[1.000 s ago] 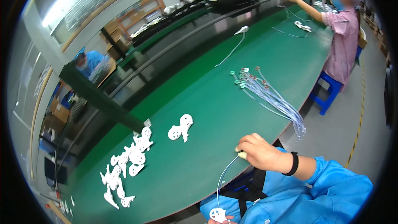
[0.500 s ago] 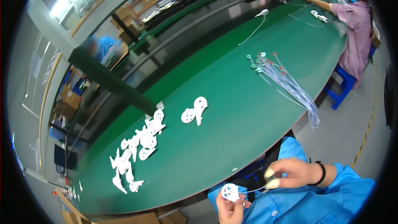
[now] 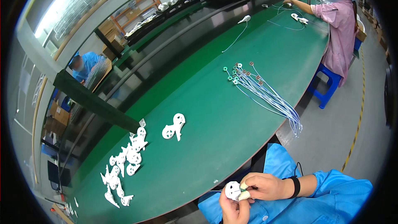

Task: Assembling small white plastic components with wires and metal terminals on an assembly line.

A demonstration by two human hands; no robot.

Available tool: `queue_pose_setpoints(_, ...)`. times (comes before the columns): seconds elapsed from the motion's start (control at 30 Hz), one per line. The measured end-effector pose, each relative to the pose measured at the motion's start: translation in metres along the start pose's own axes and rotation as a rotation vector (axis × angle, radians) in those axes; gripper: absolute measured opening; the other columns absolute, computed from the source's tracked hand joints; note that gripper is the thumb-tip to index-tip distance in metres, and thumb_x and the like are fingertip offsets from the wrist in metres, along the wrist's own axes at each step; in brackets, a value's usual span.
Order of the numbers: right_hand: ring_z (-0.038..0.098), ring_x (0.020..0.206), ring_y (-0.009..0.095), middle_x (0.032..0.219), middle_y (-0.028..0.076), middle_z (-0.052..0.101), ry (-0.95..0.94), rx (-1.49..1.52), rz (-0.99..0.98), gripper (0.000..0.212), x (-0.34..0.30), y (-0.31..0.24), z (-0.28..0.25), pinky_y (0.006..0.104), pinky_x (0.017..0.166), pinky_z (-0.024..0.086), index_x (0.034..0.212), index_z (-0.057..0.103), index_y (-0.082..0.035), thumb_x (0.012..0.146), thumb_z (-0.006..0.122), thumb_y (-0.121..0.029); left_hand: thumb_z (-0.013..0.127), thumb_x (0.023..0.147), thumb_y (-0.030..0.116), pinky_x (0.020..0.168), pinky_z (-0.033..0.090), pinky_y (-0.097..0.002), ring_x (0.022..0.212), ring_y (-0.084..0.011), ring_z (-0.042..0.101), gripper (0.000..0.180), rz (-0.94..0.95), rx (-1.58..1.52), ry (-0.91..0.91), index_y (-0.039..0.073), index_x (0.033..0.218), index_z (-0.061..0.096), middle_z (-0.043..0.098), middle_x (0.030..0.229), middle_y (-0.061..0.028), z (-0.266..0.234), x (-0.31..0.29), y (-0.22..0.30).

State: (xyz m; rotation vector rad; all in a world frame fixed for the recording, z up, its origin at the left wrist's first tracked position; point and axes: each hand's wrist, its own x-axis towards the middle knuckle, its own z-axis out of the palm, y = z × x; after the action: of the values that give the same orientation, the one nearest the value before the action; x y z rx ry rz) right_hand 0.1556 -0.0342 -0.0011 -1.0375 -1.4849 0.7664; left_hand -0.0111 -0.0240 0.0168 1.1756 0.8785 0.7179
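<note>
My left hand (image 3: 234,210) is closed around a white plastic housing (image 3: 232,190), round with cut-out openings, held at the table's near edge. My right hand (image 3: 267,186), with pale finger cots on thumb and forefinger, pinches a small green piece (image 3: 243,189) against the housing's right side. Fingers cover most of that piece, so its full shape is hidden. Part of a thin pale cable shows just left of the housing. On the table beyond lies a bundle of pale cables (image 3: 273,103) with small round green and brown ends.
A pile of white plastic housings (image 3: 124,157) lies on the green table (image 3: 199,149) at the left, with a joined pair (image 3: 174,127) nearer the middle. A dark post (image 3: 95,99) rises behind the pile. At far right, a co-worker in pink (image 3: 338,33) reaches over the table near a blue stool (image 3: 325,85).
My right hand has moved left to the housing, where it was apart with a cable stretched between. The view has shifted, so the table's things sit further left.
</note>
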Motion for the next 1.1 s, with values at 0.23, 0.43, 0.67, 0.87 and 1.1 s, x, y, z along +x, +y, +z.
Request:
queue_pose_setpoints(0.23,0.063,0.082,0.028,0.1,0.019,0.061,-0.028,-0.134,-0.109,0.03,0.015,-0.007,0.001,0.0326,0.068,0.053,0.105,0.053,0.003,0.081,0.069,-0.001,0.044,0.093,0.003,0.067,0.054,-0.0334,0.079,-0.023,0.064,0.035,0.187,-0.007,0.098,-0.005,0.126,0.035,0.06,0.096,-0.0191,0.011,0.014,-0.002)
queue_pose_setpoints(0.43,0.063,0.085,0.03,0.101,0.02,0.061,-0.044,-0.089,-0.042,0.03,0.011,-0.003,0.003,0.0335,0.072,0.053,0.106,0.054,0.004,0.08,0.069,0.0,0.044,0.095,0.003,0.084,0.049,-0.0289,0.101,-0.0204,0.056,0.047,0.182,0.209,0.081,-0.001,0.139,0.026,0.046,0.124,-0.0149,0.001,0.008,-0.013)
queue_pose_setpoints(0.67,0.063,0.087,0.027,0.101,0.016,0.061,0.022,-0.188,-0.111,0.029,0.015,-0.005,0.004,0.0328,0.07,0.053,0.102,0.059,0.002,0.076,0.071,0.002,0.04,0.093,-0.003,0.057,0.052,-0.0227,0.073,-0.0125,0.059,0.045,0.124,0.024,-0.01,-0.009,0.133,0.021,0.055,0.101,-0.0172,-0.003,0.014,-0.021)
queue_pose_setpoints(0.87,0.063,0.082,0.028,0.098,0.015,0.063,0.029,-0.292,-0.148,0.03,0.018,-0.008,0.01,0.0322,0.069,0.053,0.097,0.061,0.002,0.069,0.071,0.005,0.048,0.093,0.002,0.063,0.049,-0.0259,0.075,-0.0145,0.057,0.045,0.031,0.035,0.081,-0.004,0.134,0.031,0.055,0.107,-0.015,0.0,0.007,-0.009)
queue_pose_setpoints(1.1,0.064,0.076,0.03,0.094,0.015,0.063,0.075,-0.347,-0.26,0.024,0.025,-0.007,0.016,0.0337,0.066,0.053,0.085,0.058,0.001,0.065,0.07,0.007,0.047,0.094,0.003,0.075,0.05,-0.027,0.089,-0.0179,0.06,0.046,0.086,0.099,0.195,-0.004,0.138,0.034,0.057,0.11,-0.0141,0.005,0.001,-0.008)
